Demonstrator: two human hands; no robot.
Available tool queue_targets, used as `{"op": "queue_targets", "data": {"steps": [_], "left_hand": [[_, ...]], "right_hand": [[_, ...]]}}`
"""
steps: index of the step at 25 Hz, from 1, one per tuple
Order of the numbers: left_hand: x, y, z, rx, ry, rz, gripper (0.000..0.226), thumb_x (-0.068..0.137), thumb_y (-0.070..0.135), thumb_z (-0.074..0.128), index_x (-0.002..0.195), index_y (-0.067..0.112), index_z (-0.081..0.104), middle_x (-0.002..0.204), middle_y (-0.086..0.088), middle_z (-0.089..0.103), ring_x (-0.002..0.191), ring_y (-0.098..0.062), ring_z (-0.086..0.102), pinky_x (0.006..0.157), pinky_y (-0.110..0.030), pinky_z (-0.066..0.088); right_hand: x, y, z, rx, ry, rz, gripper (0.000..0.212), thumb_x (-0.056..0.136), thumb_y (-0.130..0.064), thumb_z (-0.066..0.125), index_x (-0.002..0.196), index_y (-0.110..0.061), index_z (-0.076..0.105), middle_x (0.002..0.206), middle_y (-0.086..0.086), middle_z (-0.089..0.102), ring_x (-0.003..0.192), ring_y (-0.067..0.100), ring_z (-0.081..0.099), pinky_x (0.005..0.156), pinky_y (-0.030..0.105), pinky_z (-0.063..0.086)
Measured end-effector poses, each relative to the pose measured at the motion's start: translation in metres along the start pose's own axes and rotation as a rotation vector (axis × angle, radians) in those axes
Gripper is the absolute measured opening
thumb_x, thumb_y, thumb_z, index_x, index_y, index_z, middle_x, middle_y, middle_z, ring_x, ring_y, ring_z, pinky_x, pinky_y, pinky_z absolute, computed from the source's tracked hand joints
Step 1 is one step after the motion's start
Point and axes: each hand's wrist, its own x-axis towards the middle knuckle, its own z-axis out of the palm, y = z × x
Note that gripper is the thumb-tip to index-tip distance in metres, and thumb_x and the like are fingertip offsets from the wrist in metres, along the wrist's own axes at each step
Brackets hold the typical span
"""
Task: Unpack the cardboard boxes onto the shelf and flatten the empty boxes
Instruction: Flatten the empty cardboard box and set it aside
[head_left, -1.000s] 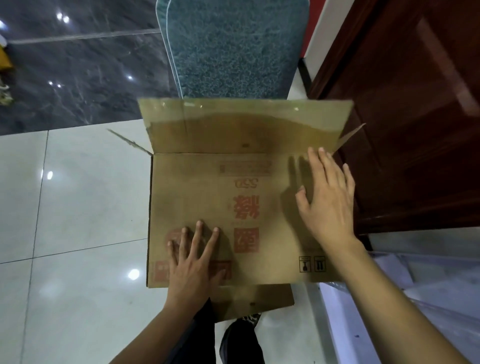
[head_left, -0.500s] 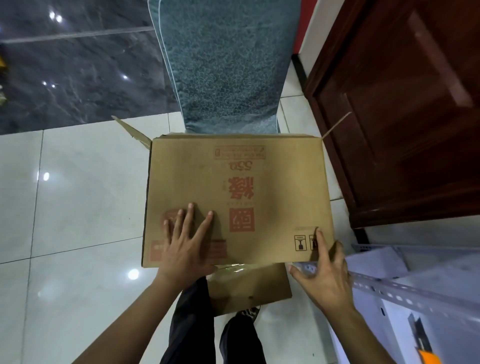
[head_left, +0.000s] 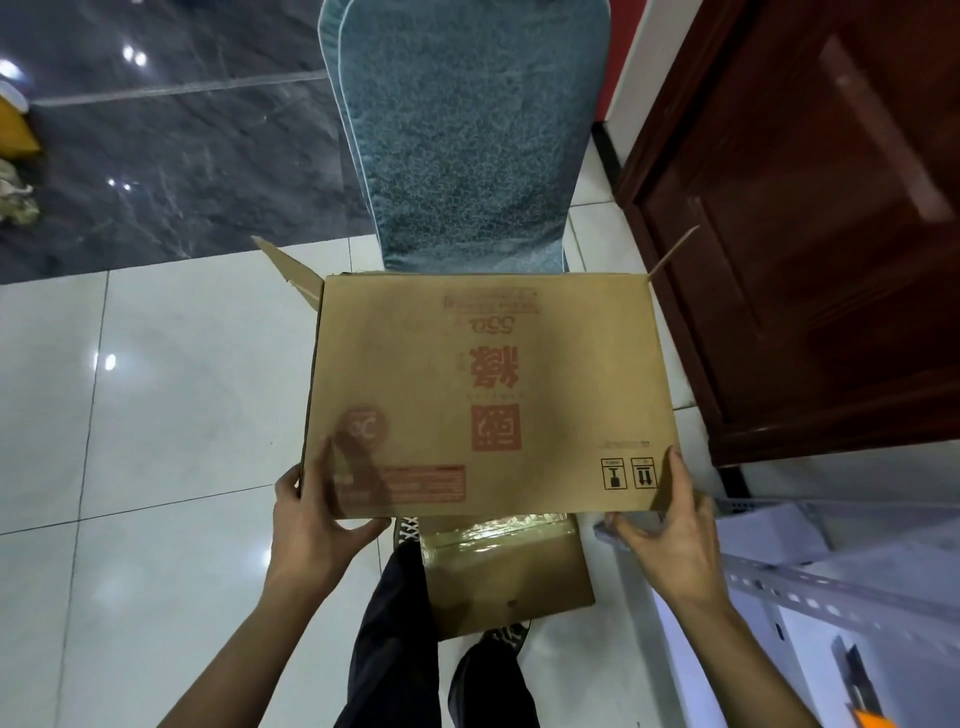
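Observation:
A flattened brown cardboard box (head_left: 519, 374) with red printing is held level above the floor in front of me. My left hand (head_left: 317, 519) grips its near left corner, thumb on top. My right hand (head_left: 670, 525) grips its near right corner. A lower flap with shiny tape (head_left: 498, 566) hangs beneath the near edge. Two small end flaps stick up at the far corners. The metal shelf (head_left: 831, 587) shows at the lower right.
A teal upholstered chair back (head_left: 462, 130) stands just beyond the box. A dark wooden door (head_left: 810, 218) is on the right. White floor tiles (head_left: 156, 415) lie to the left, dark marble farther back. An orange-handled cutter (head_left: 862, 696) lies on the shelf. My legs are below.
Both hands left the top face of the box and moved to its near corners, taking hold. The far flap folded out of sight and the box came up off the floor.

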Motion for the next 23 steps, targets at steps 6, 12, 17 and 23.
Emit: {"op": "queue_targets", "data": {"steps": [6,12,17,23], "left_hand": [[0.006,0.038,-0.032,-0.109,0.171,0.067,0.107,0.058,0.035,0.095,0.147,0.040,0.036,0.136,-0.005,0.049,0.126,-0.028,0.044,0.103,-0.044,0.045],[0.021,0.085,-0.050,-0.154,0.339,0.088,0.088,0.067,0.052,0.087,0.139,0.029,0.042,0.131,-0.002,0.054,0.121,-0.028,0.041,0.100,-0.044,0.043],[0.068,0.101,-0.042,-0.220,0.381,0.181,0.077,0.080,0.041,0.082,0.143,0.026,0.040,0.151,-0.005,0.027,0.137,-0.026,0.038,0.114,-0.044,0.038],[0.104,0.114,-0.044,0.066,0.412,0.285,0.062,0.088,0.027,0.075,0.142,0.025,0.045,0.162,-0.011,0.018,0.147,-0.033,0.023,0.119,-0.048,0.024]], "right_hand": [[-0.003,-0.030,-0.046,0.127,0.146,-0.082,0.097,0.075,-0.052,0.082,0.152,-0.047,0.025,0.141,0.007,0.035,0.134,0.037,0.040,0.105,0.060,0.044],[0.012,-0.083,-0.070,0.269,0.377,-0.207,0.077,0.078,-0.043,0.083,0.143,-0.038,0.043,0.140,0.006,0.038,0.133,0.031,0.043,0.106,0.044,0.042],[0.045,-0.120,-0.056,0.242,0.502,-0.321,0.075,0.084,-0.027,0.080,0.146,-0.026,0.038,0.150,0.012,0.033,0.138,0.034,0.041,0.116,0.047,0.036],[0.051,-0.138,-0.021,-0.122,0.377,-0.356,0.083,0.090,-0.035,0.070,0.158,-0.026,0.023,0.164,0.011,0.022,0.148,0.034,0.025,0.118,0.055,0.026]]}}
